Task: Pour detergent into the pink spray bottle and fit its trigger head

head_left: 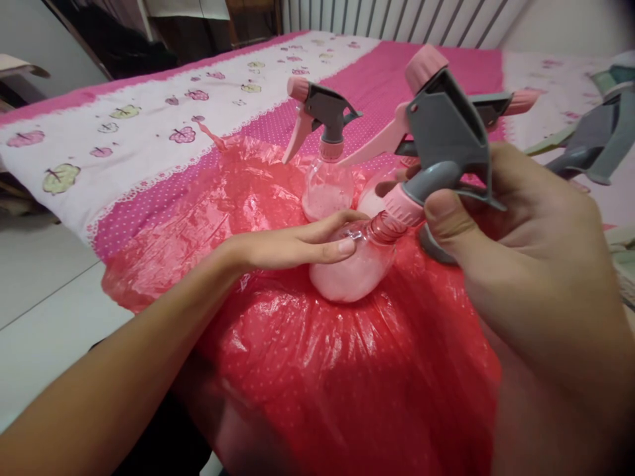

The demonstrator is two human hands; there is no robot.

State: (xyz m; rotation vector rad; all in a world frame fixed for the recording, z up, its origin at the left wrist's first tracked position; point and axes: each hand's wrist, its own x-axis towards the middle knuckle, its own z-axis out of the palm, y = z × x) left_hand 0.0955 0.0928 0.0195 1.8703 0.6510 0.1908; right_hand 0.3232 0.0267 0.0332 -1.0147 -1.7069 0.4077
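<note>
A clear spray bottle [353, 271] with whitish contents tilts to the right on a red plastic sheet [317, 350]. My left hand [312, 241] is wrapped round its body, thumb on the near side. With thumb and fingers, my right hand [516, 225] grips the pink collar and grey neck of its trigger head [446, 125]. The collar sits at the bottle's threaded neck, with some thread showing. Behind it stands another spray bottle [327, 188] with a grey and pink head. A further bottle [372, 195] is partly hidden behind my hands.
Beneath everything is a bed with a pink and white patterned cover [163, 119]. More grey trigger heads [590, 142] show at the right, partly behind my right hand. A slatted headboard [397, 23] rises at the back. Pale floor tiles [44, 291] lie to the left.
</note>
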